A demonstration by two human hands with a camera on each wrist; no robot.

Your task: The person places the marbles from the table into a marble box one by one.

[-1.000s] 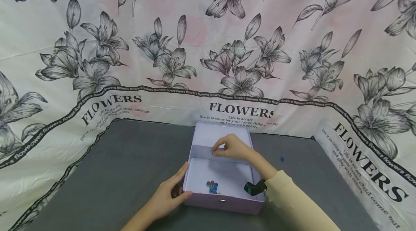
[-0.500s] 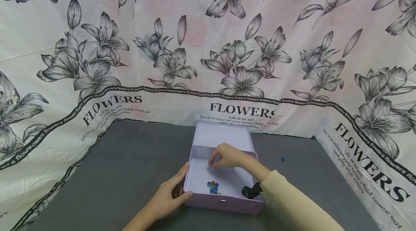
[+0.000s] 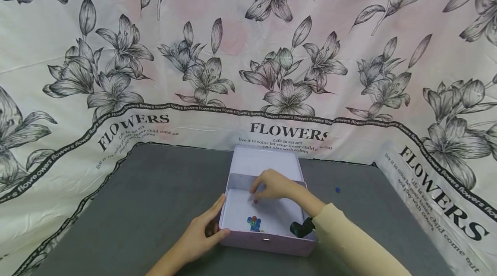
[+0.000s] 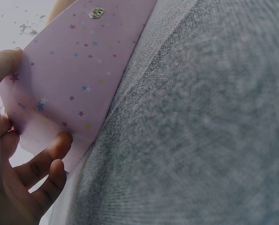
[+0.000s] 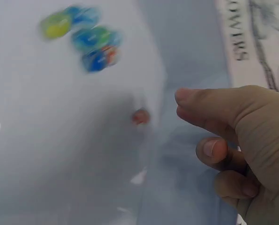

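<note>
A pale purple hinged box [image 3: 268,243] with small printed stars stands with its lid [image 3: 265,161] tipped back. My left hand [image 3: 199,230] holds its front left corner, thumb at the front wall and fingers along the side. Over the box's inside, my right hand [image 3: 273,185] has thumb and index finger close together with nothing between them, the other fingers loosely bent. Below those fingertips is a small reddish marble [image 5: 140,116], apart from the hand. A cluster of blue, green, orange and yellow marbles [image 3: 254,223] lies near the box's front wall.
A small blue object [image 3: 337,189] lies on the grey tabletop [image 3: 163,194] right of the box. Flower-printed cloth [image 3: 206,129] walls the table's back and sides. A dark wrist device [image 3: 303,227] on the right arm hangs over the box's front right part.
My right hand has come down and forward from the box's back wall into the box. The reddish marble now shows below its fingertips, let go. The left hand has stayed put.
</note>
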